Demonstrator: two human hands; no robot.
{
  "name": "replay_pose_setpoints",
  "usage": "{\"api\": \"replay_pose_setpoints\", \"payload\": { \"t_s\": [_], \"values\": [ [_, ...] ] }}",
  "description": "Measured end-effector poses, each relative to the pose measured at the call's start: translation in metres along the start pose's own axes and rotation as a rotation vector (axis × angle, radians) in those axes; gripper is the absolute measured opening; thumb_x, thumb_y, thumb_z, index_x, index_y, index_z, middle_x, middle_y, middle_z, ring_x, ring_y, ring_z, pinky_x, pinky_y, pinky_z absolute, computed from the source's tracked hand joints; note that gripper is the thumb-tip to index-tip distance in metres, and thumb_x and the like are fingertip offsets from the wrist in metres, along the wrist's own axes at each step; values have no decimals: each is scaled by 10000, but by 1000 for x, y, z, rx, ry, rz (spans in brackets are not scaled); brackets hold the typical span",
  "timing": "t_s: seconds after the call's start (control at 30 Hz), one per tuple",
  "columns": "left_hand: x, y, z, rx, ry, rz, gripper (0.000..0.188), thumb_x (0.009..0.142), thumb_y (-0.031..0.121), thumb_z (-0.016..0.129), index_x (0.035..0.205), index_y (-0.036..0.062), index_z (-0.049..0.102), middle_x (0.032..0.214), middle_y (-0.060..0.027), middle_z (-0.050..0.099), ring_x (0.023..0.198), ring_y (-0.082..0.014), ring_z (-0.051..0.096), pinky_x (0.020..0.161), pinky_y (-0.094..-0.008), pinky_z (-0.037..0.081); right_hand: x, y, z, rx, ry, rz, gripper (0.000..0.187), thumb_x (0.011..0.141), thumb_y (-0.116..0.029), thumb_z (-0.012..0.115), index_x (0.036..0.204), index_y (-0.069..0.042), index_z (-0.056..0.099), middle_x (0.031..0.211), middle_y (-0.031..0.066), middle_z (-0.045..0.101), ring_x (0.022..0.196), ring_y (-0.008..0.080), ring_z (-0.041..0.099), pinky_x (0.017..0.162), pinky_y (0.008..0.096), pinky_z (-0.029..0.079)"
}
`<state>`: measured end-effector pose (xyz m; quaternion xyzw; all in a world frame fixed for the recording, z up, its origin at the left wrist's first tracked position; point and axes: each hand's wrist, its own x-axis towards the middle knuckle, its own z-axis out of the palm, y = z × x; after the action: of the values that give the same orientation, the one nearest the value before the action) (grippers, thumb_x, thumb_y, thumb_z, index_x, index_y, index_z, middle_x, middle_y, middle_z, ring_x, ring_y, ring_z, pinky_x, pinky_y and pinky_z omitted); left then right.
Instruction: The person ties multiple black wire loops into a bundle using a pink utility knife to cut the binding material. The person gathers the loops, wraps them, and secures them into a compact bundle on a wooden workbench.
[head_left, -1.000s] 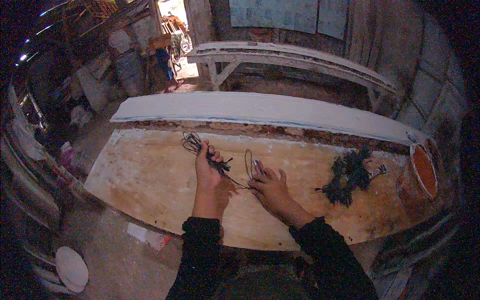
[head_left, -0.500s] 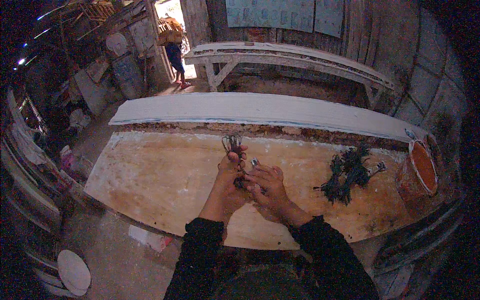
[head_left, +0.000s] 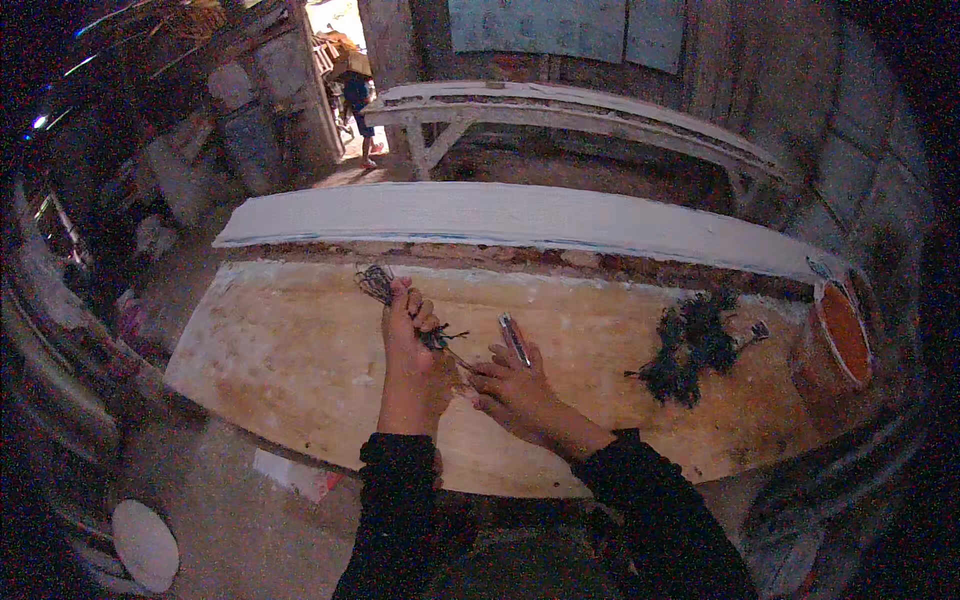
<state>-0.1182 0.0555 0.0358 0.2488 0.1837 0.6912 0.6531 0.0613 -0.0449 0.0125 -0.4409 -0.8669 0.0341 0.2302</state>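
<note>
My left hand [head_left: 412, 350] is closed around a bundle of dark cord [head_left: 374, 283], whose loops stick out above the fingers. More dark strands hang out beside its knuckles. From that fist a thin strand stretches over to my right hand [head_left: 520, 395], which pinches it between the fingertips. A slim red and silver tool [head_left: 515, 340] juts up from between the right hand's fingers; its kind cannot be made out. Both hands are above the pale wooden board [head_left: 270, 370]. To their right lies a tangled heap of dark cord [head_left: 690, 350].
An orange-red container with a whitish rim [head_left: 848, 335] stands at the board's right end. Behind the board runs a long white slab [head_left: 480, 215], and farther back a long white-topped bench [head_left: 560, 105]. A person [head_left: 362, 105] carries a box in the doorway.
My hands have moved apart: the left went left with the cord bundle, drawing a strand taut from the right hand. The tool in the right hand now shows more. The person in the doorway has shifted.
</note>
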Motion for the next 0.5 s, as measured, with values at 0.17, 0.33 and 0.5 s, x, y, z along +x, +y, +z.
{"api": "replay_pose_setpoints", "payload": {
  "t_s": [0.17, 0.33, 0.5],
  "values": [
    [7, -10, -40, 271, 52, 72, 197, 957, 344, 492, 877, 174, 435, 661, 53, 345, 589, -59, 389, 385, -248, 286, 3, 1, -7, 35, 77, 158, 388, 901, -263, 538, 1253, -100, 545, 1307, 84, 521, 1302, 334, 372, 1054, 622, 116],
    [-11, -31, -13, 332, 54, -102, 358, 922, 471, 517, 1071, 146, 534, 796, 32, 444, 599, -88, 444, 441, -257, 399, -1, 13, -26, 275, 363, 168, 409, 899, -185, 529, 1292, -75, 495, 1297, 161, 510, 1258, 344, 424, 1069, 558, 195],
    [-71, -46, 70, 314, 8, -236, 359, 871, 458, 611, 979, 123, 541, 690, 43, 440, 519, -80, 412, 447, -233, 379, -5, 1, -18, 437, 322, 79, 376, 881, -109, 548, 1238, 0, 509, 1267, 231, 500, 1193, 355, 477, 1040, 434, 332]
  ]
}}
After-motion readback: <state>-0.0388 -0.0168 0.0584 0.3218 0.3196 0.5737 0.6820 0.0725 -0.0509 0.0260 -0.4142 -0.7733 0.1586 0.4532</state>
